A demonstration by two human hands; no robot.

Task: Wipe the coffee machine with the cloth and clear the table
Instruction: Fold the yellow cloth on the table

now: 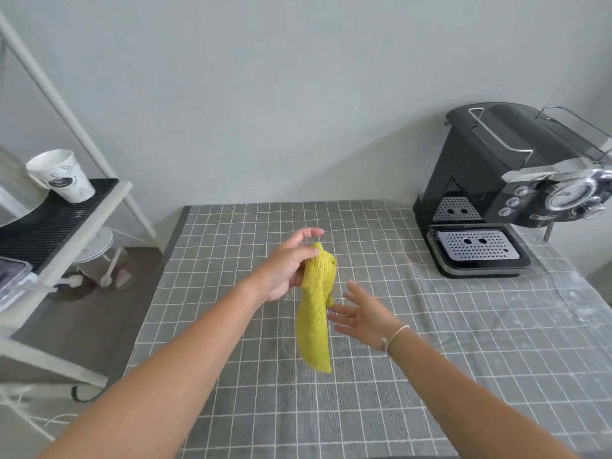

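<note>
My left hand pinches the top of a yellow-green cloth, which hangs down above the middle of the table. Just to the right of the hanging cloth, my right hand is spread open, fingers close to the cloth's edge and holding nothing. The black coffee machine stands at the table's far right, its perforated drip tray facing the table's middle, well away from both hands.
A grey checked tablecloth covers the table. To the left stands a white shelf rack carrying a paper cup on a black mat. The wall is close behind the table.
</note>
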